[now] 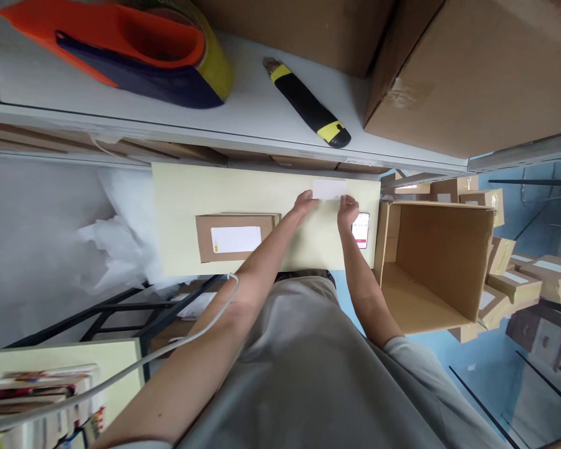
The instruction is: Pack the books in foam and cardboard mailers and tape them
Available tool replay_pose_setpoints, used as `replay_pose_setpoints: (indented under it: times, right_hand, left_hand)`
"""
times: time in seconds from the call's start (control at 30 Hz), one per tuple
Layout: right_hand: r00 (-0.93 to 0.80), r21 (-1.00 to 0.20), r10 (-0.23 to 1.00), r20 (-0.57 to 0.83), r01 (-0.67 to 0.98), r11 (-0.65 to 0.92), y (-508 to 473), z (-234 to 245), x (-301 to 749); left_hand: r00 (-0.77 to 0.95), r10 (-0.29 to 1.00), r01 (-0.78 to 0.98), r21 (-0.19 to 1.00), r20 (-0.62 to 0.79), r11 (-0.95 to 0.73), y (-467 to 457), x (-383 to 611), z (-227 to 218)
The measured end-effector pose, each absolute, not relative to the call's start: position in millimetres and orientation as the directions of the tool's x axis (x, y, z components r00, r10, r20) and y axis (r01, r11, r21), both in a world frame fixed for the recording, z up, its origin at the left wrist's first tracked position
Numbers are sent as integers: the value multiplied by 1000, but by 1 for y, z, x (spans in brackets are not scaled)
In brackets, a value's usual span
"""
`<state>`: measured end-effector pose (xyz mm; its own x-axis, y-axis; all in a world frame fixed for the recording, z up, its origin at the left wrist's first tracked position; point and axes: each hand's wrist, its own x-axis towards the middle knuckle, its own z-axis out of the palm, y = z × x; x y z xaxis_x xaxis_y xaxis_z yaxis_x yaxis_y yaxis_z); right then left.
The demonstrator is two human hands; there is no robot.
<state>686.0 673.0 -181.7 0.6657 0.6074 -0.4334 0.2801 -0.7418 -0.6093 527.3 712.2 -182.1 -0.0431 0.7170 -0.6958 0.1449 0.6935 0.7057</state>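
Directly between left fingers (307, 196) and right fingers (345, 201), white sheet (330, 189).

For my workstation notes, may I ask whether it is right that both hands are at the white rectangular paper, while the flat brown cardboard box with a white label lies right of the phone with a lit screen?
Not quite: the head view shows the brown cardboard box left of the phone. The left hand and right hand are indeed at the white paper.

Orange-and-blue tape dispenser (135, 72) and black-and-yellow cutter (306, 100) on the grey shelf (247, 87), books (37, 390) at lower left.
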Motion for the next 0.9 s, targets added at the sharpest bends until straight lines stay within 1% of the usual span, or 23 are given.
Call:
replay_pose_setpoints:
  times: [0.17, 0.37, 0.47, 0.53, 0.6, 0.73, 0.8, 0.9]
  right_hand:
    - [669, -617, 585, -457, 235, -751, 673, -184, 689]
    - [636, -636, 637, -436, 282, -718, 670, -187, 690]
    - [646, -628, 630, -431, 287, -723, 669, -182, 689]
    - [666, -639, 631, -398, 293, -711, 670, -176, 689]
    - [650, -681, 666, -365, 301, -667, 672, -169, 688]
    - [502, -781, 778, -377, 280, -559, 678, -153, 682]
    - [439, -795, 808, -393, 279, -539, 683, -144, 678]
    - [398, -795, 828, -396, 303, -526, 688, -135, 675]
  left_hand:
    - [-65, 691, 244, 660, -720, 711, 715, 528, -176]
    - [-175, 691, 330, 619, -701, 712, 720, 530, -171]
    - [-211, 706, 408, 595, -676, 692, 722, 532, -166]
    - [-191, 732, 436, 612, -653, 660, 723, 532, -162]
    - [-154, 766, 453, 645, -624, 616, 720, 533, -157]
    - [-77, 826, 490, 700, -559, 519, 711, 539, -148]
    - [-38, 845, 509, 718, -533, 475, 706, 544, -143]
    - [6, 863, 563, 715, -504, 414, 701, 554, -137]
